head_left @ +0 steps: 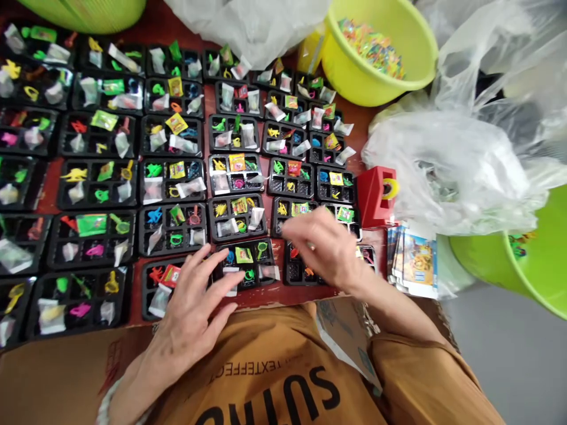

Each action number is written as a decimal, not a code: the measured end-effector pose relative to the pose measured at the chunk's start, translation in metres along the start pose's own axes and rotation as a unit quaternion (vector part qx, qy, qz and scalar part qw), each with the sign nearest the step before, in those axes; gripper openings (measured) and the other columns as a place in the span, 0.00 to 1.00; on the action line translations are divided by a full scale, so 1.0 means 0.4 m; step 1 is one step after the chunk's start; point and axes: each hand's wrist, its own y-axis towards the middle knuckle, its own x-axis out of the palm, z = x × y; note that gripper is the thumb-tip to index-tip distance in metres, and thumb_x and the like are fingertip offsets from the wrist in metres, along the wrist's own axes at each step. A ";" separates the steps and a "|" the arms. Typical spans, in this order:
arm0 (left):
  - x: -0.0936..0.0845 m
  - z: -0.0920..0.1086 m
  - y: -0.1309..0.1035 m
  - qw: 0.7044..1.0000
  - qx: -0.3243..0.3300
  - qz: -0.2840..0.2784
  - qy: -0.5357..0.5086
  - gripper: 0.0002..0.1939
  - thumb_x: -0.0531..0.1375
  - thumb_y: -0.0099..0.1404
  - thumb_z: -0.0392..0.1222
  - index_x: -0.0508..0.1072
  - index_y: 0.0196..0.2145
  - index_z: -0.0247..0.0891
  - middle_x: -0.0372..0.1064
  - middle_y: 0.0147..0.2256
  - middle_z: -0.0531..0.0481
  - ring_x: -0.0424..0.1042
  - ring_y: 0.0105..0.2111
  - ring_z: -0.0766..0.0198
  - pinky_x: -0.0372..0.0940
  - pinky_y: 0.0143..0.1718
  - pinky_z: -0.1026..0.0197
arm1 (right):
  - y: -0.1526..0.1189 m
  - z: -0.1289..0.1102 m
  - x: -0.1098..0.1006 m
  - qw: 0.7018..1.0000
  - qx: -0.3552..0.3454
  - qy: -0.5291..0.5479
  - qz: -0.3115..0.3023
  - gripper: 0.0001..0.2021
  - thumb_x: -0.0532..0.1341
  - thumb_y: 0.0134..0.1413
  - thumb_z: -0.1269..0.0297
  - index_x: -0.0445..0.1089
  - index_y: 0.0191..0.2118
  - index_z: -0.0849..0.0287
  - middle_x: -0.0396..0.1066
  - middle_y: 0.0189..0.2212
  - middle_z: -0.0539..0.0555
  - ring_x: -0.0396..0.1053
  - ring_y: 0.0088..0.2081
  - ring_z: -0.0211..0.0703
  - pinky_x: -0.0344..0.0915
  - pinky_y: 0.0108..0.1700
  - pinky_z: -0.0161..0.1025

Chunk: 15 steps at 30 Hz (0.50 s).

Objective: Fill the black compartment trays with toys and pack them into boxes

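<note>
Rows of black compartment trays hold small toys and wrapped packets. My left hand (195, 301), fingers spread and holding nothing, is over the front row, between a tray with a red packet (170, 276) and a tray with a green packet (243, 255). Above the trays to the right, my right hand (325, 245) has its fingers curled together, and whatever they may hold is hidden. Beneath it lies a partly covered tray (295, 273) with red and orange pieces. Just behind is a tray with a yellow toy (282, 208).
A yellow-green basin (376, 88) of small colourful packets stands at the back right. Nearer are a red box (371, 198), a stack of picture cards (416, 262) and a clear plastic bag (460, 206). A green basin (496, 260) is at the far right.
</note>
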 end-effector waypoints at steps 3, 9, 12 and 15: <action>-0.001 -0.043 -0.014 0.989 0.082 -0.035 0.119 0.22 0.67 0.62 0.37 0.82 0.53 0.57 0.69 0.65 0.46 0.49 0.73 0.35 0.29 0.72 0.26 | 0.047 0.174 -0.050 0.979 0.183 -0.061 0.072 0.05 0.61 0.68 0.63 0.74 0.43 0.55 0.77 0.38 0.53 0.73 0.38 0.43 0.72 0.44 0.45; 0.013 -0.075 -0.003 0.979 0.114 -0.030 0.167 0.20 0.65 0.66 0.39 0.81 0.53 0.56 0.69 0.65 0.44 0.51 0.72 0.35 0.27 0.70 0.25 | 0.119 0.478 -0.038 0.944 0.302 -0.100 0.085 0.07 0.60 0.64 0.61 0.73 0.41 0.57 0.77 0.38 0.54 0.73 0.39 0.44 0.71 0.49 0.47; 0.010 -0.076 0.002 0.982 0.105 -0.018 0.157 0.19 0.66 0.66 0.39 0.82 0.52 0.56 0.71 0.63 0.42 0.52 0.72 0.34 0.26 0.70 0.25 | 0.143 0.522 -0.004 0.943 0.302 -0.133 0.043 0.05 0.60 0.64 0.65 0.73 0.41 0.57 0.77 0.40 0.56 0.74 0.44 0.48 0.70 0.54 0.50; 0.002 -0.088 0.000 0.986 0.096 -0.020 0.137 0.19 0.68 0.64 0.40 0.82 0.52 0.57 0.70 0.64 0.43 0.52 0.72 0.32 0.25 0.71 0.26 | 0.147 0.504 0.009 0.940 0.299 -0.162 0.037 0.07 0.60 0.66 0.65 0.73 0.46 0.58 0.75 0.47 0.60 0.73 0.48 0.50 0.70 0.56 0.51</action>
